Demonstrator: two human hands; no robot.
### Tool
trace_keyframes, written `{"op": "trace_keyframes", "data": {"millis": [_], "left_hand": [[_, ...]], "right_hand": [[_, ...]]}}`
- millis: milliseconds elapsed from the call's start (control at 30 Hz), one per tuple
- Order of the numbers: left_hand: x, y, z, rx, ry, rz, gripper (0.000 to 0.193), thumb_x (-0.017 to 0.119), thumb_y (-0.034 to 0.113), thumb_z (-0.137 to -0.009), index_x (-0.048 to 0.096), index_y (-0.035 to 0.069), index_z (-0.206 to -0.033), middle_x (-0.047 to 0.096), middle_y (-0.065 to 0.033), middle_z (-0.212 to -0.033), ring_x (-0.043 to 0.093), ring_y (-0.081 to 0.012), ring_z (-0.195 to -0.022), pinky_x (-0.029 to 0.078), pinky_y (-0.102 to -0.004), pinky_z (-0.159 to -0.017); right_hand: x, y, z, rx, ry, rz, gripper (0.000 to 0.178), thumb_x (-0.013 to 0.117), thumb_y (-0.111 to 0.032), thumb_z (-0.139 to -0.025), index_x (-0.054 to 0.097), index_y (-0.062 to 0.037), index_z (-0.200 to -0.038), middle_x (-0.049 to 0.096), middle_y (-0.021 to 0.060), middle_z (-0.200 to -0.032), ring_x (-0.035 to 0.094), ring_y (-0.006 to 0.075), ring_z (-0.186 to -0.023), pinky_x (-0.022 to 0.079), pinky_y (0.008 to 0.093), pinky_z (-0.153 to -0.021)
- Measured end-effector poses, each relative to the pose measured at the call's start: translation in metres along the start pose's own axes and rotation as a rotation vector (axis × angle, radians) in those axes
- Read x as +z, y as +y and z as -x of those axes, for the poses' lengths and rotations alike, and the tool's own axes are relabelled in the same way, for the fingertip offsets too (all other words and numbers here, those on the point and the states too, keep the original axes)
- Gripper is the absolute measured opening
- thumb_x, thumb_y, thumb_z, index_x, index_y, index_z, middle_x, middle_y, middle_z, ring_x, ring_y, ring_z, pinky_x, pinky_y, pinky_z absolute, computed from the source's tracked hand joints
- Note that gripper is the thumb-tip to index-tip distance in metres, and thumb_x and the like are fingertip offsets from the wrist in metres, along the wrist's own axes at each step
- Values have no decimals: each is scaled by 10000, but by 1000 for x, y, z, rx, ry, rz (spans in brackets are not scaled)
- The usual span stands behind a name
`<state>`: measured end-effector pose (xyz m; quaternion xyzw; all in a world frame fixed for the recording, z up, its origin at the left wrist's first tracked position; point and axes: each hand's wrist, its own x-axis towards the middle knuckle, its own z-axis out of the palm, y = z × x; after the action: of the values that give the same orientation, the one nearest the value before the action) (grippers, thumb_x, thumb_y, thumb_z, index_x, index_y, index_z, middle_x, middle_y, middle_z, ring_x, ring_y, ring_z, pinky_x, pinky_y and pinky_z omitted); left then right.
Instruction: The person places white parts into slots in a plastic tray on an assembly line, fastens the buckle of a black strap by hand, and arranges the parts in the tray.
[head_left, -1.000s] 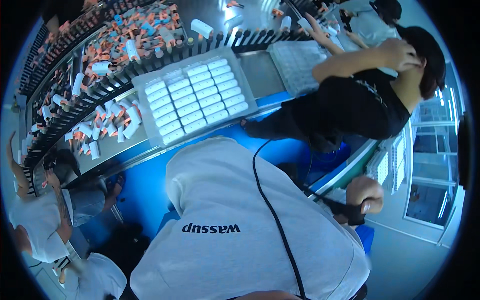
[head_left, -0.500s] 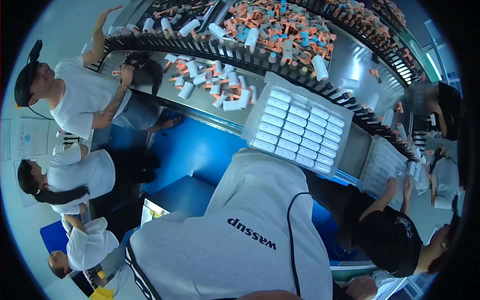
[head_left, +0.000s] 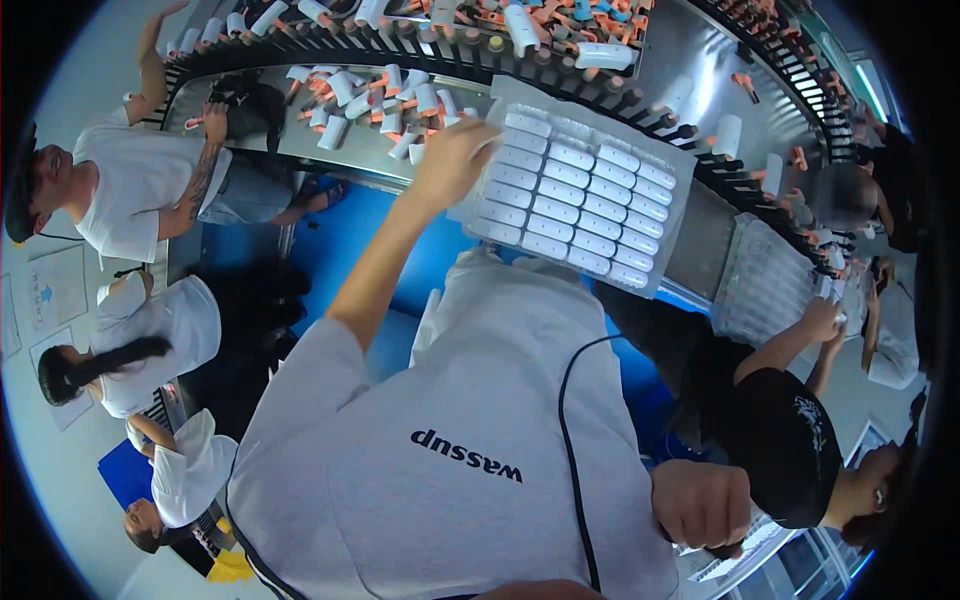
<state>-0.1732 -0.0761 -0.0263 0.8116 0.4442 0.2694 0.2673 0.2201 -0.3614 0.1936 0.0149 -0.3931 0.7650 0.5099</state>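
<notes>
My left hand [head_left: 455, 165] reaches in over the steel bench to the upper left edge of a clear plastic tray [head_left: 672, 228]. Its fingertips are blurred, so their grip cannot be told. Rows of white, rounded oblong pieces [head_left: 560, 195] fill the tray, which rests at the bench edge in front of me. Just left of that hand lies a loose heap of white-and-orange parts [head_left: 390, 100]. Low on the right, beside my body, my right hand [head_left: 702, 505] is curled closed; whatever it may hold is hidden.
A conveyor with a row of dark upright pegs [head_left: 400, 40] curves behind the bench. Beyond it lie many orange and blue parts [head_left: 590, 12]. At right, a co-worker in black [head_left: 790, 440] handles things beside another clear tray [head_left: 765, 270]. Several people in white stand left. A black cable [head_left: 568, 440] hangs down my shirt.
My left hand has come into view and reached the tray's upper left edge. My right hand has appeared, closed, at the lower right. The whole view has shifted, with the bench higher in it.
</notes>
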Motion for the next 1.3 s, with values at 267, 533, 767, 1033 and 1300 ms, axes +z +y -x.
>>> {"op": "trace_keyframes", "data": {"millis": [267,533,767,1033,1300], "left_hand": [[85,-42,-84,108,-390,-410,272,739,270,-847,748,129,-1079,647,-66,-1140,613,-301,-1127,516,-445,-953],[2,-63,-51,-310,344,208,216,572,152,-997,603,-33,-1105,696,-207,-895,686,-356,-761,524,-412,-696],[-93,-165,-120,-428,1014,252,307,573,212,-993,655,-84,-990,683,-182,-773,645,-260,-671,476,-403,-620],[-203,-235,-157,-530,667,-358,422,632,400,-925,718,-12,-897,721,-233,-862,695,-442,-870,526,-510,-799],[-232,-318,-189,-573,302,-653,488,571,454,-930,717,2,-1040,717,-263,-1023,686,-443,-1010,540,-515,-889]], "right_hand": [[-197,-86,-65,-42,-179,-120,197,699,-87,-916,578,-12,-780,513,99,-630,515,229,-468,378,320,-423],[-161,-13,-88,-109,-305,-274,207,699,-88,-923,567,-15,-782,498,81,-627,513,217,-471,373,323,-421],[-106,87,-182,-128,-404,-362,217,700,-89,-929,557,-17,-784,486,65,-624,511,206,-473,369,325,-419],[-59,169,-230,-193,-478,-449,228,701,-90,-936,545,-19,-786,472,47,-620,509,194,-475,365,328,-417],[-5,221,-226,-266,-547,-543,206,652,-77,-968,530,-32,-808,510,50,-641,532,197,-485,387,333,-421]]}}
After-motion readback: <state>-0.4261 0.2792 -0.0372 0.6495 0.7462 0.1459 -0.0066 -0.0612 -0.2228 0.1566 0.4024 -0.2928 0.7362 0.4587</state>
